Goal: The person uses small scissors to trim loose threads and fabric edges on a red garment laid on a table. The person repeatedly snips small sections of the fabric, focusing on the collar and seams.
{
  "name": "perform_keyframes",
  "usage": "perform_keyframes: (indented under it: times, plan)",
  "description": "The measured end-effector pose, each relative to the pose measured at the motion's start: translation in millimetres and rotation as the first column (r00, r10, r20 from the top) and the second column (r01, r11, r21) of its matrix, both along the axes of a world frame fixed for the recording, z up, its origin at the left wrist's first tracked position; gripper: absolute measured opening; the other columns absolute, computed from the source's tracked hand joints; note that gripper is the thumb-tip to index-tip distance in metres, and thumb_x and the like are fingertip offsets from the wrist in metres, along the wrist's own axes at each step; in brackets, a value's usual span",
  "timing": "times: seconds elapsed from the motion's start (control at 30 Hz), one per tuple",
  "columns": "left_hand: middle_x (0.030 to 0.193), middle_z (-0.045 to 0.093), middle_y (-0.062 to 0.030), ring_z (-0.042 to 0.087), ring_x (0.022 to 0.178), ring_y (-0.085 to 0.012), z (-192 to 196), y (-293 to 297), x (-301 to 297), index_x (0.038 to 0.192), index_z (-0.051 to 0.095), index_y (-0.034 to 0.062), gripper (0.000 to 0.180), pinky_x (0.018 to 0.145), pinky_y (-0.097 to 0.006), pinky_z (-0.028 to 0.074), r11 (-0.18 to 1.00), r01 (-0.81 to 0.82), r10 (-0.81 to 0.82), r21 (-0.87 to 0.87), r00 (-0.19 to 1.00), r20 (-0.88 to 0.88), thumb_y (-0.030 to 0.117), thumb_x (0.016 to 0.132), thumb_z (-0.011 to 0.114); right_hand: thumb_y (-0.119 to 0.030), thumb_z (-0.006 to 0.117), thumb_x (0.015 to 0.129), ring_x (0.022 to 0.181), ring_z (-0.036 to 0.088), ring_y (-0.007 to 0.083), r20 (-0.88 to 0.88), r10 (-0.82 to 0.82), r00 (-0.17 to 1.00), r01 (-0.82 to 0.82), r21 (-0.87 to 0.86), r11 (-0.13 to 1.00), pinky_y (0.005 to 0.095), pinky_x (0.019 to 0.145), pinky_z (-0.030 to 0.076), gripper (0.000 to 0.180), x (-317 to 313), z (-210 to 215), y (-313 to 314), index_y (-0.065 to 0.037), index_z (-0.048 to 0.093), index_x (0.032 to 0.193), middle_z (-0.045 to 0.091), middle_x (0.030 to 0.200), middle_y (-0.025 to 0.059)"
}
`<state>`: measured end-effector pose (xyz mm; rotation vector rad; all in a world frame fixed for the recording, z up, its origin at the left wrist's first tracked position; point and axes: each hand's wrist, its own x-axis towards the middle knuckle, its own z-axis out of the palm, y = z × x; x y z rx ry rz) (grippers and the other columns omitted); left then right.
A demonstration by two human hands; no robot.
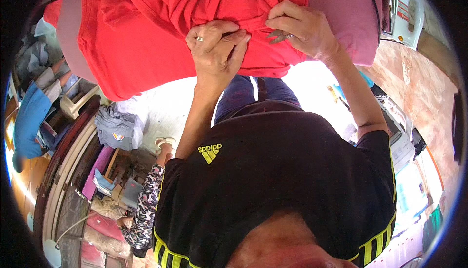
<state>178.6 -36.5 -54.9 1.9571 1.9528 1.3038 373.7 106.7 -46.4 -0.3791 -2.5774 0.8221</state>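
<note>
A red cloth garment (146,44) lies bunched and draped over a pink padded surface (341,5). My left hand (214,48), with a ring on one finger, is closed on a fold of the red cloth, thumb and fingers pinched together. My right hand (307,29) is beside it, fingers curled, its fingertips at the cloth. Small metal thread snips (279,37) stick out from under the fingers of that hand, blades pointing toward my left hand. Their handle end is hidden in the palm.
A white appliance (407,12) with red stripes stands at the far right. Folded grey cloth (117,126) lies at the left. A person in blue (29,117) is at the far left, and a person in patterned clothes (146,209) is at the lower left.
</note>
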Motion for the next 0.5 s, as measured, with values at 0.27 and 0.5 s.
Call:
perform_keyframes:
  times: [0.27, 0.5]
  plan:
    - [0.089, 0.073, -0.0047, 0.067, 0.085, -0.0197, 0.8, -2.2, -8.8, 0.085, 0.077, 0.0058, 0.010, 0.081, -0.032, 0.047, 0.997, 0.023, -0.014, -0.071, 0.993, 0.120, 0.002, 0.076, 0.078, 0.013, 0.058, 0.067, 0.082, 0.072, 0.0209, -0.028, -0.028, 0.999, 0.027, -0.038, 0.999, 0.0291, 0.072, 0.064, 0.041, 3.0, -4.2, -5.3, -0.004, 0.072, 0.102, 0.069, 0.103, 0.0066]
    - [0.086, 0.073, -0.0043, 0.067, 0.084, -0.0207, 2.7, -1.8, -9.7, 0.090, 0.076, 0.0065, 0.020, 0.082, -0.033, 0.046, 0.994, -0.026, 0.043, -0.102, 0.984, 0.171, 0.005, 0.072, 0.084, 0.018, 0.052, 0.068, 0.083, 0.072, 0.0177, -0.172, -0.022, 0.985, -0.007, -0.169, 0.986, 0.0272, 0.072, 0.065, 0.042, 2.1, -12.4, -9.2, 0.002, 0.070, 0.103, 0.066, 0.109, 0.0121]
